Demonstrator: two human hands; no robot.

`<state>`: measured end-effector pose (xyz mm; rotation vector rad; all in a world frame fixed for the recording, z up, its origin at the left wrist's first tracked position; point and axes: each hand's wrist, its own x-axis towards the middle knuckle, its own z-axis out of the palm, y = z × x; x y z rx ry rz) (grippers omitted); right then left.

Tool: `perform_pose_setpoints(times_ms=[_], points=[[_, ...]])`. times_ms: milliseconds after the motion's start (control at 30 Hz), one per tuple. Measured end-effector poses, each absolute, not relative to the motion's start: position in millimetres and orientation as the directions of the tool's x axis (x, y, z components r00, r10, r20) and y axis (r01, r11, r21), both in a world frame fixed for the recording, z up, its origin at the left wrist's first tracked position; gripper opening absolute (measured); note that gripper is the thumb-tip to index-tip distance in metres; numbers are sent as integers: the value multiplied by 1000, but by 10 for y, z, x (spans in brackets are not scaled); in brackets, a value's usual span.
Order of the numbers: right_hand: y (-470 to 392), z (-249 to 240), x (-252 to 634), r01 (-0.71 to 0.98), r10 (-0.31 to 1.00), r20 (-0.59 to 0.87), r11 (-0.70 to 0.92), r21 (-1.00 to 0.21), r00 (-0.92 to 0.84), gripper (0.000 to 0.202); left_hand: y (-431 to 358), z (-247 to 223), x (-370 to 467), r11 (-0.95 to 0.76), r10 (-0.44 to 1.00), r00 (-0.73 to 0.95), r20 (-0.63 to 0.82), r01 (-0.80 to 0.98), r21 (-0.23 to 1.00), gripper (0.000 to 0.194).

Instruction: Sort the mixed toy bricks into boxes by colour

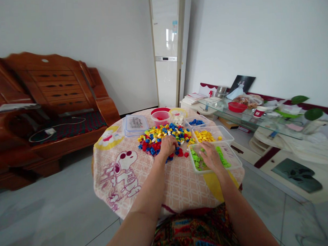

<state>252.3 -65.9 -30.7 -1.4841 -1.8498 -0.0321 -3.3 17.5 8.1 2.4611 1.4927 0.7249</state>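
Note:
My left hand (168, 145) reaches into a loose pile of mixed toy building bricks (151, 140) in red, blue, yellow, green and white. Its fingers are bent down among the bricks, and whatever they grip is hidden. Over a clear plastic box (236, 162) at the right is my right hand (210, 156), fingers apart and pointing forward near the yellow bricks. Green bricks (196, 160) lie in that box on both sides of the hand. Behind it, a second clear box (225, 132) holds yellow bricks (203, 136).
Blue bricks (195, 122) sit in a further box, beside white bricks (178, 119). A pink-red bowl (160, 117) with red bricks and a clear lid (137, 124) stand at the back. The patterned cloth (144, 163) covers the round table. A wooden bench (58, 94) and glass-topped cabinet (277, 124) flank it.

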Motion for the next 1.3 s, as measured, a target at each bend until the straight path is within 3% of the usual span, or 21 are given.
perform_pose_setpoints(times_ms=[500, 1300], points=[[-658, -290, 2518, 858, 827, 560, 330, -395, -60, 42, 96, 114, 16, -430, 892, 359, 275, 862, 270, 18], [-656, -282, 2510, 862, 841, 538, 313, -399, -57, 43, 112, 20, 78, -427, 890, 341, 304, 857, 288, 11]])
